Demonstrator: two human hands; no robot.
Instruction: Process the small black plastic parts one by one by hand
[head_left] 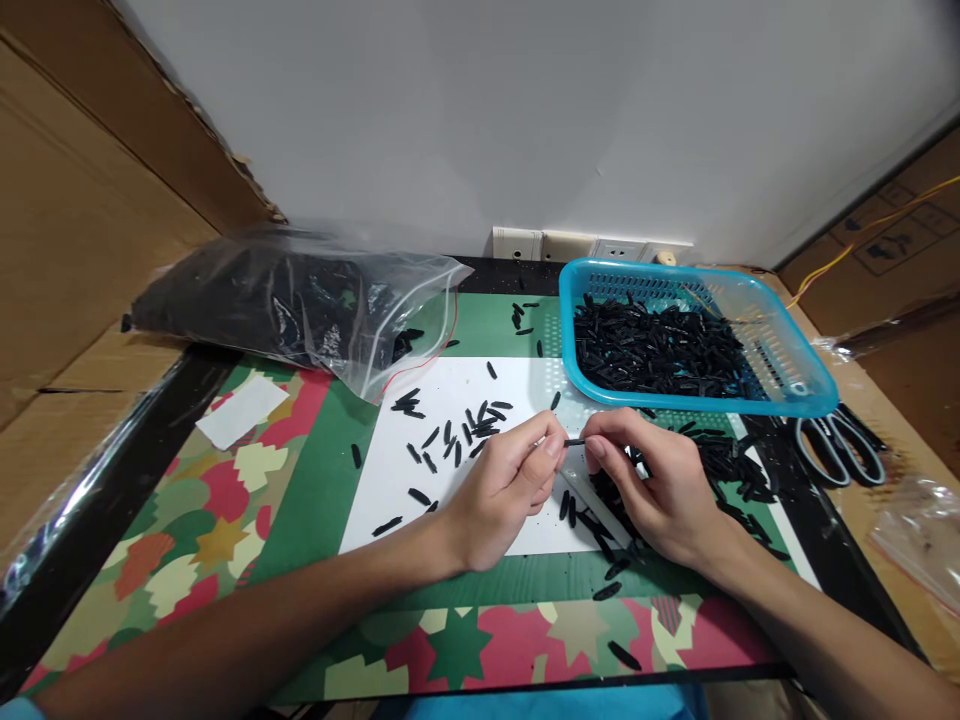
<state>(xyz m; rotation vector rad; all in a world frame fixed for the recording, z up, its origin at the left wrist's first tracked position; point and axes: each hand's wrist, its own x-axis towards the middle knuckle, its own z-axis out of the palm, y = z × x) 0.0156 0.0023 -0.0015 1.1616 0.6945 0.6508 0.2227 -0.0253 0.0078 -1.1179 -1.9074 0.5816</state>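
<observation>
Between my two hands, above the white sheet [367, 500], a small black elongated piece [574, 442] is held level. My left hand [510, 490] pinches its left end between thumb and forefinger, the other fingers curled. At its right end the thumb and forefinger of my right hand [660, 480] pinch it as well. Loose black pieces [465, 430] of the same shape lie scattered left of my left hand. A denser pile of black pieces [731, 465] lies beside and partly under my right hand, which hides some of it.
A blue plastic basket [814, 370] holding many black pieces stands at the back right. Behind on the left lies a clear zip bag [300, 300] full of dark material. Scissors [840, 450] rest at the right edge, a white paper scrap [241, 410] at the left. Cardboard [97, 200] walls the left side.
</observation>
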